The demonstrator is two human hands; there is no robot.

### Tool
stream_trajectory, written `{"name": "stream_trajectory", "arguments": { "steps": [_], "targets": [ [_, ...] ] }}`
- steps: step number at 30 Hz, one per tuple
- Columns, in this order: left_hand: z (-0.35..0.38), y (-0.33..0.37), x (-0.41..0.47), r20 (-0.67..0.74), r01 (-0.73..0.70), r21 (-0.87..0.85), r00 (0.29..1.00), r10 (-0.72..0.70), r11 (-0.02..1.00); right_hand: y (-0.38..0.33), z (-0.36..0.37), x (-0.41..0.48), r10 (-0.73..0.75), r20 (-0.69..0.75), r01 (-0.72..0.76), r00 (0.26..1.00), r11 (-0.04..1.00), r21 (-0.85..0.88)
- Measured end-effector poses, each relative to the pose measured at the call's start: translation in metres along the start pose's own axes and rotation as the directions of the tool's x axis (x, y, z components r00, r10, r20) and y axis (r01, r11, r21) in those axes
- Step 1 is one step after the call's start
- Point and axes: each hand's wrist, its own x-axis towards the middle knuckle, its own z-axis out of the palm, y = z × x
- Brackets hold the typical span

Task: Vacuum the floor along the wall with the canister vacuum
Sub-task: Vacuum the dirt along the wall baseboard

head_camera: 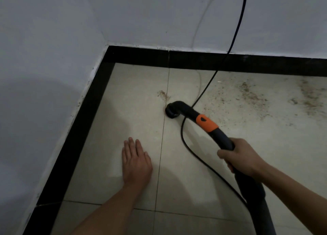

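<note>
In the head view, the right hand [242, 157] is gripping the curved black vacuum handle [221, 137], with its fingers curled fully round the tube a little behind the orange collar [206, 122]. Below that hand the dark hose [254, 199] is running down and out at the bottom edge. The nozzle end [172, 110] (a bare round mouth, bent downward) is sitting low at the beige tiled floor [123, 110], right on a grout line and just below a small patch of brown crumbs [163, 94]. It is lying near the room's corner, apart from the black border strip [265, 64] that is running along the foot of the pale wall [159, 13].

The left hand [136, 161] is spreading flat, palm down, over the tile to the left of the grout line, its fingers straight and close together and holding nothing. Whether it is pressing on the floor or hovering just above cannot be told.

A black power cord [235, 31] is hanging down the wall, crossing the border strip, passing behind the nozzle end and curving across the floor between the 2 hands. To the right, scattered brown dust [253, 94] is covering the tiles near the wall.
</note>
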Motion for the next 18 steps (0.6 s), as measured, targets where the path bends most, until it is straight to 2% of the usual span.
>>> {"name": "stream_trajectory", "arguments": {
  "steps": [5, 9, 12, 16, 18],
  "targets": [
    [0.003, 0.000, 0.001, -0.037, 0.006, -0.024, 0.999, -0.007, 1.000, 0.007, 0.009, 0.009, -0.024, -0.109, 0.029, 0.994, 0.999, 0.045],
    [0.005, -0.001, 0.000, -0.053, 0.010, -0.034, 0.999, -0.012, 0.999, -0.004, 0.016, 0.028, -0.032, -0.088, 0.037, 0.996, 0.998, 0.060],
    [0.007, -0.002, 0.000, -0.056, 0.010, -0.024, 0.998, -0.011, 1.000, -0.014, 0.021, 0.042, -0.037, -0.125, 0.047, 0.991, 0.996, 0.073],
    [0.010, -0.004, 0.001, -0.057, 0.014, -0.027, 0.998, -0.015, 1.000, -0.025, 0.027, 0.056, -0.060, -0.049, 0.062, 0.997, 0.997, 0.047],
    [0.011, -0.005, 0.001, -0.060, 0.016, -0.028, 0.998, -0.017, 0.999, -0.030, 0.028, 0.064, -0.059, -0.084, 0.063, 0.995, 0.997, 0.047]
  ]
}}
